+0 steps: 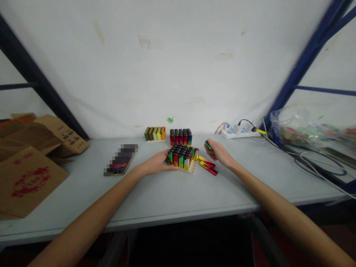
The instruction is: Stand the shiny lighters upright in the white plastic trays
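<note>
Glossy multicoloured lighters (181, 161) with black tops stand upright in a pale plastic tray (192, 167) between the hands; left fingers (169, 168) clasp its near end, right fingers (213, 144) grip a green lighter (207, 145).

Over my remote link I'm seeing black-topped lighters (180, 160) gleaming green, red and yellow; at their three o'clock, loose lighters (209, 168) are fading yellow to red. Between eight and nine, a brown carton (33, 185) is bearing red print; at two, a frame (304, 58) is showing blue.
</note>
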`<state>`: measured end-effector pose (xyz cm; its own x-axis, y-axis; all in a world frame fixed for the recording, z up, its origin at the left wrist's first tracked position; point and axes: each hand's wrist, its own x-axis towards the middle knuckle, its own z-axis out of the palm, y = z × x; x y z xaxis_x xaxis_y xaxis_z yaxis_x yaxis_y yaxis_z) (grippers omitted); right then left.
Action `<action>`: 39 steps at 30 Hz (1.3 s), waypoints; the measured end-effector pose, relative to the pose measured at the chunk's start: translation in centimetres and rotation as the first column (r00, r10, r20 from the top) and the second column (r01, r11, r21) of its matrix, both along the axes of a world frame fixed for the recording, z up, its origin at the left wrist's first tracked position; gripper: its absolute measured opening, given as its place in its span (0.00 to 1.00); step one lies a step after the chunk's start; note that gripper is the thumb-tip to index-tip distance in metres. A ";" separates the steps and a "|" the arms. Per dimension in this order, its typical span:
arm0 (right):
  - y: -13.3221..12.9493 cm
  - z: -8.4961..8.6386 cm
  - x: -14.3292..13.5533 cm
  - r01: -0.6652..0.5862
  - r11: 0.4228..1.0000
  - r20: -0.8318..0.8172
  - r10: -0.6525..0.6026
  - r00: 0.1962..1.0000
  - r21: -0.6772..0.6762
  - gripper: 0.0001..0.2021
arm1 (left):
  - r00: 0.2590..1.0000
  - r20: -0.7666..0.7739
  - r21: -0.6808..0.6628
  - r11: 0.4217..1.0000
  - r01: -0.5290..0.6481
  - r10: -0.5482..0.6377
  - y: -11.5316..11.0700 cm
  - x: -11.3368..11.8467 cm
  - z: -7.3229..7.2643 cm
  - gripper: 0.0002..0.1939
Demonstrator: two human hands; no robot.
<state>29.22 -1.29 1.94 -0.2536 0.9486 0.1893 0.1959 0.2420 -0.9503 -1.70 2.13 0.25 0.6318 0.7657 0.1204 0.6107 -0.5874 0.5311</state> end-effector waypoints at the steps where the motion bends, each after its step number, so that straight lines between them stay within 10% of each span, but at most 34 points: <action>1: 0.1 -0.1 -0.2 0.012 0.999 -0.022 -0.013 1.000 -0.030 0.28 | 1.000 0.000 -0.002 1.000 -0.002 0.002 0.0 0.0 0.0 0.40; 27: 0.4 -0.4 -0.8 0.020 0.996 -0.122 -0.031 0.992 -0.087 0.30 | 1.000 -0.003 0.002 1.000 0.000 0.000 -0.2 0.0 0.2 0.39; 33: 0.2 0.4 -0.1 -0.089 0.988 -0.019 0.092 0.996 0.124 0.23 | 1.000 -0.026 0.008 1.000 0.013 -0.013 0.0 0.0 0.0 0.41; 39: 0.5 -0.1 0.5 0.008 0.949 0.142 -0.056 0.988 0.316 0.20 | 1.000 -0.012 -0.013 1.000 0.015 -0.015 -0.1 0.2 0.1 0.42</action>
<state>29.73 -0.77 1.80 -0.2717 0.8550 0.4417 0.3400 0.5146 -0.7871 -1.54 2.05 0.32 0.6448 0.7573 0.1034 0.6078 -0.5901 0.5313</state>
